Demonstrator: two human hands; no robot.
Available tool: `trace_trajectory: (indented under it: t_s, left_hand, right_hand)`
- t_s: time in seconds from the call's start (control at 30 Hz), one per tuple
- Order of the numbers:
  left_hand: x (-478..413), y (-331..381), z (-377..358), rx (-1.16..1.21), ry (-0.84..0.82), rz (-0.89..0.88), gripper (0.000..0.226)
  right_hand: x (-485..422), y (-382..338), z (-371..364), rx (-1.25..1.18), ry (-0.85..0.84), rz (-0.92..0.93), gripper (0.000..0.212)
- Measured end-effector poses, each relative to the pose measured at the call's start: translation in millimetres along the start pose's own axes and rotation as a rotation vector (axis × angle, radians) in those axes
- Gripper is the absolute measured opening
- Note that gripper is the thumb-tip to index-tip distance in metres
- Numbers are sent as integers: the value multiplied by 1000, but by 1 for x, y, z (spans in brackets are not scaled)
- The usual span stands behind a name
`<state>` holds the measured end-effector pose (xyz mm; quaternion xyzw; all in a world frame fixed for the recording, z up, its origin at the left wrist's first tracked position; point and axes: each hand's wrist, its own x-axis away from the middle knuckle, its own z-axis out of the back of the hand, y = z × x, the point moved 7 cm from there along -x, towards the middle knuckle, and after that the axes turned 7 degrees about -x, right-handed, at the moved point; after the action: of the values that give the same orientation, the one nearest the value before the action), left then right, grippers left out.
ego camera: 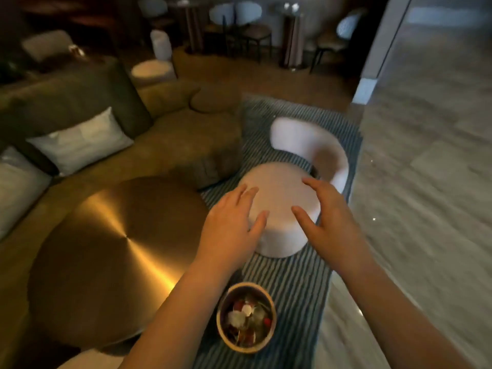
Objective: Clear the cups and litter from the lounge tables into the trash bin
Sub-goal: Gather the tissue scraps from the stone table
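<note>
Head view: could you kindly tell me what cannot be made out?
All in the head view.
Trash bin: contents blurred, items not identifiable.
Far tables: too small and dim to show their tops.
Left hand, right hand: blur hides whether they touch the white stool.
Gold table: left forearm covers part of its edge.

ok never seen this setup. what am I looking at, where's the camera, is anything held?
There is no robot. A person wears one wide-angle camera on the head, looking forward and down at their own bare hands. The left hand and right hand reach out over a white chair, fingers spread, holding nothing. I cannot tell if they touch it. A round brass table sits to the left. Near the person's feet a bin stands on the striped rug, with litter inside.
</note>
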<state>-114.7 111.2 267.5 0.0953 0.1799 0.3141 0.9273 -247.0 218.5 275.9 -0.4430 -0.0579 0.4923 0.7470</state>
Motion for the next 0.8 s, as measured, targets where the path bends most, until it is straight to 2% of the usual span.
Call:
trace_trajectory:
  t_s: [0.1, 0.23, 0.37, 0.5, 0.67, 0.8]
  left_hand:
    - [-40, 48, 44, -75, 98, -61, 59]
    - [-99, 108, 56, -135, 121, -87, 63]
    - [-170, 175, 40, -168, 118, -105, 64]
    - [-241, 241, 21, -99, 110, -128, 66]
    - [-321, 281, -7, -29, 38, -46, 68]
    - [-389, 309, -31, -54, 40, -46, 71]
  right_hand:
    - [-31, -15, 66, 25, 88, 32, 60]
    - [-64, -4, 146, 110, 165, 84, 62]
    - [-99, 44, 222, 192, 147, 40, 64]
    - [-136, 92, 297, 302, 123, 56, 66]
    - [-191, 149, 353, 379, 53, 81, 69]
    - [-254, 195, 385, 339, 78, 87, 68]
